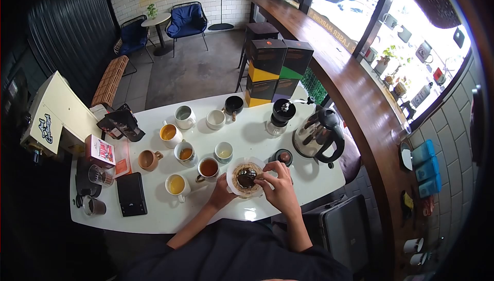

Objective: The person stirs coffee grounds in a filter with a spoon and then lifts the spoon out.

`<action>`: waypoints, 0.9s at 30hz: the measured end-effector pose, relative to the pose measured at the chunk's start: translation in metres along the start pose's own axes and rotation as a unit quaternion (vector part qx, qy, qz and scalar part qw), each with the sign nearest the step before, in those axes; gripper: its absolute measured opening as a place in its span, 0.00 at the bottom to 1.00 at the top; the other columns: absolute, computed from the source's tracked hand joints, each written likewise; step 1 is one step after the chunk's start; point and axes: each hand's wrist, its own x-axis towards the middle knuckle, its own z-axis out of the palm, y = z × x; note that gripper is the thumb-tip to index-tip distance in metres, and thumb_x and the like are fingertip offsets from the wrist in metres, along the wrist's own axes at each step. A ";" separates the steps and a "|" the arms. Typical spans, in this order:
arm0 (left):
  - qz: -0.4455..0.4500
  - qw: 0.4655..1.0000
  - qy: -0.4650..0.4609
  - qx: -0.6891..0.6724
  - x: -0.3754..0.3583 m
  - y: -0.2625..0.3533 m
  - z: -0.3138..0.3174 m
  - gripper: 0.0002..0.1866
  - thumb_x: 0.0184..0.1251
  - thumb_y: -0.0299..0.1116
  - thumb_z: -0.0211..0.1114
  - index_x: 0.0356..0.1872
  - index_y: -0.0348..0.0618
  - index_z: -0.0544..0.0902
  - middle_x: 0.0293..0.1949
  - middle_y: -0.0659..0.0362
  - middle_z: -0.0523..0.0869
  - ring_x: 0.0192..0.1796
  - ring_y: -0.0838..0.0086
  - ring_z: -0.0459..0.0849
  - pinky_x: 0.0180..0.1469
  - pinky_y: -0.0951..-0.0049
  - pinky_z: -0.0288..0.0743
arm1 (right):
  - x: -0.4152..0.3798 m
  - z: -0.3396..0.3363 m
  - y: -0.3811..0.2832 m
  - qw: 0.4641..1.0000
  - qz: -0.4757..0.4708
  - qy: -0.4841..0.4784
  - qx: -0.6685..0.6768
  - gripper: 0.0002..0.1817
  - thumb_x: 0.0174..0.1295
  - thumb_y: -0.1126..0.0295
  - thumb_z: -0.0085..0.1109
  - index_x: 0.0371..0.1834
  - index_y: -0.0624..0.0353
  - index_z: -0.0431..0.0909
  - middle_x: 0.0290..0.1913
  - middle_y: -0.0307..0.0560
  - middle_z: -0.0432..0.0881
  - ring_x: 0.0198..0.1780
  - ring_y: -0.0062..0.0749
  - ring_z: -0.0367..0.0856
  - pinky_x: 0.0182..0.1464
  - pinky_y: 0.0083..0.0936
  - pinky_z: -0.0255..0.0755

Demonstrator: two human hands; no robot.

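Observation:
A pale coffee dripper (232, 174) stands at the table's near edge, its paper filter (241, 166) holding dark wet coffee grounds (246, 177). My left hand (222, 193) is closed against the dripper's lower left side. Over its right rim, my right hand (278, 187) has its fingers pinched together; what lies between them is too small to make out. Just left of the dripper sits a mug of reddish-brown tea (208, 167). Behind it are a cup of pale liquid (224, 151) and a small round dark-topped object (282, 157).
An electric kettle (310, 136) and a hand coffee grinder (281, 118) stand to the right. Several cups, including a yellow-filled mug (176, 184), spread leftward. A black flat scale (131, 194) lies farther left. Stacked boxes (268, 57) rise at the back edge.

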 end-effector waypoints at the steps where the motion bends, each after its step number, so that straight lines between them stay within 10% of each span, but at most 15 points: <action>1: 0.000 1.000 -0.001 0.001 0.000 -0.001 0.000 0.27 0.49 0.32 0.86 0.53 0.40 0.88 0.55 0.51 0.89 0.59 0.54 0.87 0.65 0.54 0.79 | 0.000 0.000 0.000 1.000 0.000 0.000 0.000 0.07 0.59 0.72 0.75 0.40 0.55 0.91 0.50 0.44 0.79 0.58 0.47 0.77 0.64 0.42 0.70; 27: 0.002 1.000 0.010 -0.001 0.004 0.009 -0.001 0.27 0.48 0.31 0.87 0.53 0.40 0.88 0.54 0.52 0.90 0.57 0.56 0.89 0.62 0.57 0.82 | 0.004 0.000 -0.001 1.000 -0.013 -0.009 0.012 0.07 0.59 0.72 0.74 0.40 0.56 0.89 0.51 0.45 0.79 0.59 0.48 0.77 0.64 0.43 0.70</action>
